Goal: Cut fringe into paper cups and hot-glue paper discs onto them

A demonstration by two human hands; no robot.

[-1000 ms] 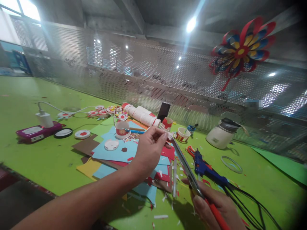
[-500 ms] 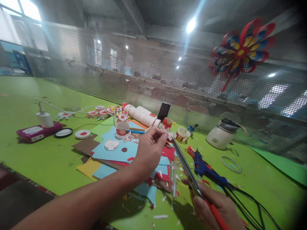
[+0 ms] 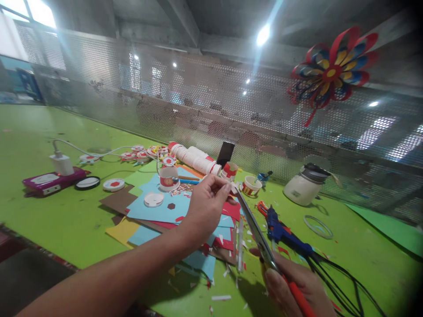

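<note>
The paper scrap [image 3: 233,188] is small and pale, pinched between the thumb and fingertips of the left hand [image 3: 206,207], which is raised above the middle of the table [image 3: 49,220]. The fingers are closed tightly on it, and only a sliver shows past them. The tips of the scissors [image 3: 254,229] meet the scrap from below. Their long blades slant up from the right hand [image 3: 297,286], low at the bottom edge of the view, which is curled around the red handles. The blades lie close together (whether fully shut cannot be told at this angle).

Under the left hand is a spread of coloured paper sheets [image 3: 158,207] in blue, red, brown and yellow, with white and red clippings scattered over them and onto the green surface. Just right of the scissors lies a blue glue gun [image 3: 280,229], its black cable running off toward the lower right. Beyond the sheets a paper cup [image 3: 168,178] stands upright, with a stack of cups [image 3: 194,159] lying on its side behind it. A white pot [image 3: 306,185] sits farther right, near a thin ring [image 3: 319,226]. Far left is a pink power strip [image 3: 49,181] with a white charger [image 3: 61,164] plugged in. A paper flower [image 3: 332,70] hangs on the mesh panel [image 3: 198,101] behind the table.
</note>
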